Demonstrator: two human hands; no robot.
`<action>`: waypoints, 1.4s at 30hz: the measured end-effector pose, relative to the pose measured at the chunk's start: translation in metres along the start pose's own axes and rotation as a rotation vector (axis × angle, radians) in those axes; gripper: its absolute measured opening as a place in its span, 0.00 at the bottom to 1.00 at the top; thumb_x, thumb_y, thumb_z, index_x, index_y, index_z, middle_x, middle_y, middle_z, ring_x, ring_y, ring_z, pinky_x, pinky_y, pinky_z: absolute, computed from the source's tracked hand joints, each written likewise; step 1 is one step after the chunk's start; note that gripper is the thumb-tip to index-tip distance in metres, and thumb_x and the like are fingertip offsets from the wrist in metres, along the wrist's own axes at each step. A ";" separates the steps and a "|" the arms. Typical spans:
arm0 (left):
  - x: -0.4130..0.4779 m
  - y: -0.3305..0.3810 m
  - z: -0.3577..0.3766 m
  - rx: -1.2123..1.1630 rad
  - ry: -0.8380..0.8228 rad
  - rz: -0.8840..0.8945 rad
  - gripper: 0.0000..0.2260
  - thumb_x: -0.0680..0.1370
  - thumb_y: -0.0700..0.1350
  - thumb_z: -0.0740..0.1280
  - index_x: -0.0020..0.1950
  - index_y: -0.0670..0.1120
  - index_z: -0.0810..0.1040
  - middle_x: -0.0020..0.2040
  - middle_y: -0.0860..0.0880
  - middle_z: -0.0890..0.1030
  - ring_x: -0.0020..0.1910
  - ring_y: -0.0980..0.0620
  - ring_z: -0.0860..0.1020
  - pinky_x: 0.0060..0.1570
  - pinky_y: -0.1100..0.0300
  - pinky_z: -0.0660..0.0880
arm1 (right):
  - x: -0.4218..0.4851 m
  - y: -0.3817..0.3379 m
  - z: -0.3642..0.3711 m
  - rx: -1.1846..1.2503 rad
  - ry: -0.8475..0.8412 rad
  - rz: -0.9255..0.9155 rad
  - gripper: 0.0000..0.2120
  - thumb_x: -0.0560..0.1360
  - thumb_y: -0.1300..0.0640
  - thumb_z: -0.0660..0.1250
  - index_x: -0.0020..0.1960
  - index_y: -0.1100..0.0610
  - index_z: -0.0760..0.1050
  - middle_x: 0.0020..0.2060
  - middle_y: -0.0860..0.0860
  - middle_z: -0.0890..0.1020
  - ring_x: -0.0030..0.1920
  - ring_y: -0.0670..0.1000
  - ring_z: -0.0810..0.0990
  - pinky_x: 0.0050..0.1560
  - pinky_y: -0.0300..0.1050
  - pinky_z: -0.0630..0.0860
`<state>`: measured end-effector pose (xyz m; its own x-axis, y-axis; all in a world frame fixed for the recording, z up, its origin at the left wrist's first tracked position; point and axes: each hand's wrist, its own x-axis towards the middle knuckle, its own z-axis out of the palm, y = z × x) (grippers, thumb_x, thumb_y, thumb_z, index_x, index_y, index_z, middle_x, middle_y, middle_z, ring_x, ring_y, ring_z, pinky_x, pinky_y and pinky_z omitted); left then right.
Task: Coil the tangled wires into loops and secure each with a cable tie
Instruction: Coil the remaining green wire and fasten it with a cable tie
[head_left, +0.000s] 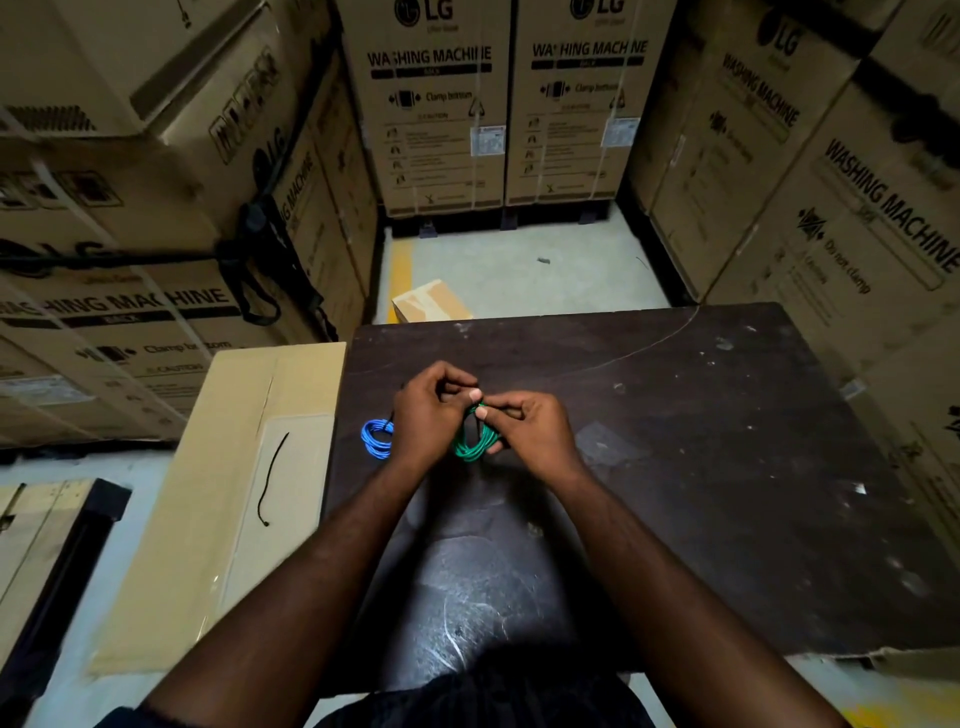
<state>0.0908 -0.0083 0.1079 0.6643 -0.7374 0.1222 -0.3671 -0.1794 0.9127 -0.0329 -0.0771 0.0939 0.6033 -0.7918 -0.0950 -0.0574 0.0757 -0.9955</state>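
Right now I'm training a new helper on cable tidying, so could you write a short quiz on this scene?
1. True or false: the blue coil lies on the cardboard sheet.
2. Which coil do the left hand and right hand grip? A blue, B green, C red.
3. Fill in: the loose black cable tie lies on the ____.
Key: 1 false, it lies on the dark table. 2 B, the green coil. 3 cardboard sheet.
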 end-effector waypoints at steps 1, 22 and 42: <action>0.000 -0.001 0.001 -0.003 -0.006 0.002 0.06 0.70 0.39 0.74 0.41 0.49 0.81 0.38 0.54 0.83 0.38 0.59 0.81 0.41 0.63 0.78 | -0.001 0.000 0.000 0.007 -0.010 0.011 0.08 0.73 0.68 0.69 0.50 0.61 0.81 0.37 0.53 0.84 0.33 0.47 0.82 0.28 0.43 0.80; -0.016 -0.015 0.013 -0.727 -0.417 -1.040 0.10 0.80 0.40 0.58 0.49 0.41 0.79 0.36 0.44 0.84 0.32 0.52 0.83 0.34 0.59 0.82 | -0.009 -0.007 -0.020 0.070 -0.092 0.052 0.05 0.72 0.66 0.71 0.47 0.59 0.81 0.39 0.57 0.84 0.39 0.54 0.79 0.34 0.42 0.77; -0.012 0.006 -0.020 -1.033 -0.524 -0.756 0.14 0.77 0.36 0.57 0.58 0.40 0.78 0.37 0.49 0.71 0.27 0.61 0.65 0.23 0.72 0.60 | -0.025 -0.022 -0.016 0.356 -0.251 0.131 0.05 0.77 0.66 0.63 0.47 0.65 0.78 0.34 0.48 0.83 0.33 0.42 0.79 0.37 0.33 0.74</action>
<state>0.0939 0.0123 0.1194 0.0797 -0.8756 -0.4763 0.7663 -0.2518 0.5911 -0.0594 -0.0681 0.1180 0.7857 -0.5936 -0.1739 0.1042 0.4040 -0.9088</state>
